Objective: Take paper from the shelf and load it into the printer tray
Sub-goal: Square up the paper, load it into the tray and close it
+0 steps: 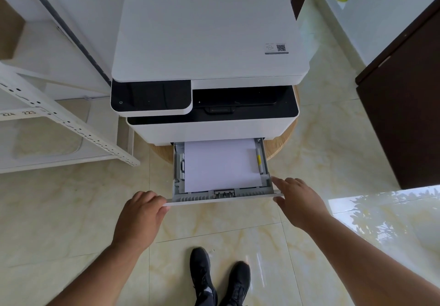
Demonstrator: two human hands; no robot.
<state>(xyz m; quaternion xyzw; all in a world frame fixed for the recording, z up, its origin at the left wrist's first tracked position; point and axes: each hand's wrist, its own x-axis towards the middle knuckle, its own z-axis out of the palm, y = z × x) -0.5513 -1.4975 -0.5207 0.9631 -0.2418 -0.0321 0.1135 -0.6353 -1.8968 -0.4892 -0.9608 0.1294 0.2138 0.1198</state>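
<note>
A white and black printer (209, 43) stands on a low round wooden stand. Its grey paper tray (202, 197) is pulled out toward me. A stack of white paper (220, 164) lies flat inside the tray between the side guides. My left hand (140, 212) curls around the left end of the tray's front panel. My right hand (300, 201) rests with fingers spread against the tray's right front corner. Both hands touch the tray.
A white metal shelf (59, 117) stands to the left, with numbered labels on its rail. A dark brown cabinet (404, 115) is on the right. The floor is glossy cream tile. My black shoes (219, 279) are below the tray.
</note>
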